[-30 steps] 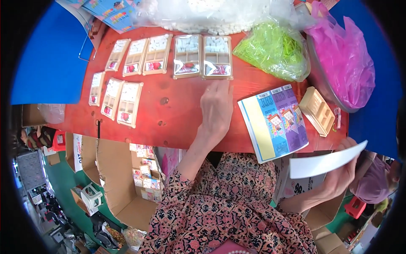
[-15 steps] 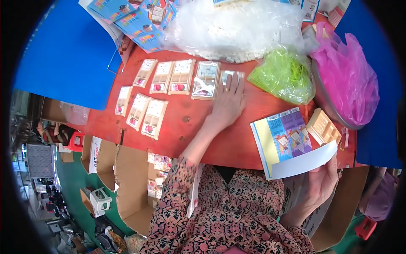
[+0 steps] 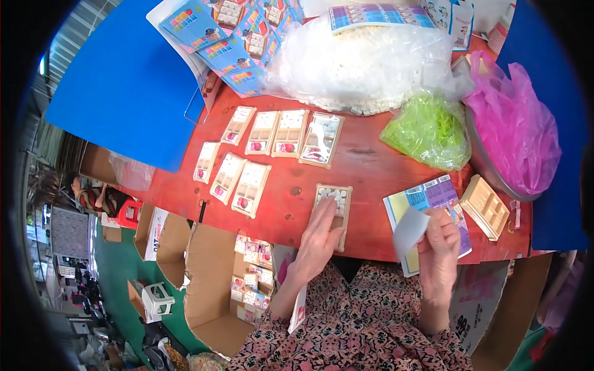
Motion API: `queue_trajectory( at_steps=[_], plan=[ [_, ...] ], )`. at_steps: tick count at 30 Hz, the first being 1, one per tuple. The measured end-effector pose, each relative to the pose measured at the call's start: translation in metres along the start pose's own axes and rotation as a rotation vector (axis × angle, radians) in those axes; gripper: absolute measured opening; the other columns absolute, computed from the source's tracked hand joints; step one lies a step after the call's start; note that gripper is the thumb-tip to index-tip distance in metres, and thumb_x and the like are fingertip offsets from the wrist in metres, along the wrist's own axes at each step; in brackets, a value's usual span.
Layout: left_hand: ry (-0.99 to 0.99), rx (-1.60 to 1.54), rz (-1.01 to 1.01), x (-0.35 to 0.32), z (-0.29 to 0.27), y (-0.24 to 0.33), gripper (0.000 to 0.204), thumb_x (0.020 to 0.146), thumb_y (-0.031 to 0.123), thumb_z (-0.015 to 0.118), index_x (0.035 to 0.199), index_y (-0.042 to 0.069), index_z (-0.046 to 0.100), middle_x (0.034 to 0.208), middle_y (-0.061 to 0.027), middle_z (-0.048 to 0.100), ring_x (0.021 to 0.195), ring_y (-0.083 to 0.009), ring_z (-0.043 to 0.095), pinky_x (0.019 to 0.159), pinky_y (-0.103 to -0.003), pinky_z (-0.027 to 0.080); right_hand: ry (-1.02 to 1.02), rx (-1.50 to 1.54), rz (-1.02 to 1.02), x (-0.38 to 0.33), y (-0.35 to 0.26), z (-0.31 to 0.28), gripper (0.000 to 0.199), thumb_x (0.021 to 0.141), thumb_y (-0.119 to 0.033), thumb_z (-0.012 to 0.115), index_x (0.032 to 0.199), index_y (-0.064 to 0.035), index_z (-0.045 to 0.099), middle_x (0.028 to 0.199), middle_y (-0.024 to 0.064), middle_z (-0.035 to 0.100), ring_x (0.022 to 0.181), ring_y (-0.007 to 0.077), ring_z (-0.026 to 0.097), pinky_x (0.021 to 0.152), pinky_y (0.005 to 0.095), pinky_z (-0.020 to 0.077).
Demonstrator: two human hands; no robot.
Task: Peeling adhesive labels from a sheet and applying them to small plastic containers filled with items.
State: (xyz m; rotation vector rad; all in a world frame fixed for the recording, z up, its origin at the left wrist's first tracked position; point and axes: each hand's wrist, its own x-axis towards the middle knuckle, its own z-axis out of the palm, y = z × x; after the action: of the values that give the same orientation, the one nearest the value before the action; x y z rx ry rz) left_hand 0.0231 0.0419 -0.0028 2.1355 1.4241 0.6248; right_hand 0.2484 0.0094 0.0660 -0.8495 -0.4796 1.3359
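Observation:
My left hand (image 3: 317,242) lies with fingers stretched over a small wooden tray (image 3: 340,224) near the table's front edge. White blocks (image 3: 335,195) fill the tray's far part, and the fingertips touch there. My right hand (image 3: 440,247) is closed on a curled white paper slip (image 3: 410,230), raised over a stack of printed cards (image 3: 438,189) in blue, purple and yellow. Which side of the slip is printed, if any, I cannot tell. Further left stand filled wooden trays (image 3: 250,187) in two rows, with white blocks and red pieces; one larger tray (image 3: 321,139) has a shiny clear cover.
Bare wooden trays (image 3: 484,208) sit at the right edge of the red table (image 3: 371,216). Behind are a bag of white blocks (image 3: 365,68), a green bag (image 3: 428,133), a pink bag (image 3: 516,123) and blue boxes (image 3: 232,46). An open carton (image 3: 213,284) stands below left.
My left hand has drawn a tray from the back row toward the front edge. My right hand has lifted the white slip off the printed cards and moved left. The view has shifted.

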Motion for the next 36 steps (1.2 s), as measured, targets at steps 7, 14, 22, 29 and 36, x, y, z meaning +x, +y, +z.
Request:
queue_trajectory(
  at_steps=[7,14,22,29,36],
  plan=[
    [-0.076,-0.808,0.013,-0.019,-0.012,0.054,0.086,0.086,0.045,0.06,0.144,-0.001,0.018,0.147,-0.0191,0.029,0.136,-0.0264,0.029,0.105,-0.034,0.03,-0.184,-0.445,-0.128,-0.006,0.039,0.035,0.013,0.093,-0.008,0.051,0.081,-0.0024,0.051,0.075,-0.0021,0.049,0.07,0.0051,0.046,0.062,0.0193,0.0388],
    [0.071,-1.459,-0.119,-0.02,0.01,0.048,0.065,0.089,0.017,0.056,0.141,-0.005,0.022,0.141,-0.0218,0.036,0.13,-0.029,0.038,0.107,-0.04,0.032,-0.506,-0.596,-0.223,-0.005,0.066,0.036,0.008,0.089,-0.003,0.055,0.091,0.004,0.059,0.087,0.0086,0.059,0.085,0.0181,0.057,0.078,0.0267,0.0442],
    [0.417,-1.678,-0.278,-0.019,-0.001,0.028,0.041,0.097,0.01,0.041,0.137,0.002,0.036,0.138,-0.0224,0.04,0.124,-0.0351,0.045,0.099,-0.046,0.043,-0.258,-1.172,-0.337,-0.007,0.057,0.011,0.036,0.077,-0.007,0.068,0.11,-0.0006,0.058,0.094,0.0156,0.06,0.09,0.0288,0.056,0.081,0.0373,0.0442],
    [0.544,-1.533,-0.29,-0.025,0.003,0.012,0.032,0.095,0.01,0.049,0.126,0.001,0.051,0.128,-0.0169,0.052,0.114,-0.0263,0.053,0.097,-0.04,0.044,-0.241,-0.906,0.127,-0.013,0.065,0.017,0.03,0.08,-0.006,0.068,0.108,0.0006,0.059,0.071,0.0101,0.063,0.063,0.0144,0.059,0.058,0.0293,0.0463],
    [0.829,-1.187,-0.395,-0.027,0.006,-0.011,0.016,0.084,0.002,0.063,0.099,-0.002,0.066,0.117,-0.0156,0.06,0.097,-0.0126,0.058,0.087,-0.03,0.045,-0.259,-1.006,0.138,-0.003,0.071,0.026,0.039,0.078,0.0,0.068,0.115,0.0012,0.054,0.065,0.0026,0.056,0.063,0.0081,0.052,0.059,0.0242,0.0422]
  ],
)
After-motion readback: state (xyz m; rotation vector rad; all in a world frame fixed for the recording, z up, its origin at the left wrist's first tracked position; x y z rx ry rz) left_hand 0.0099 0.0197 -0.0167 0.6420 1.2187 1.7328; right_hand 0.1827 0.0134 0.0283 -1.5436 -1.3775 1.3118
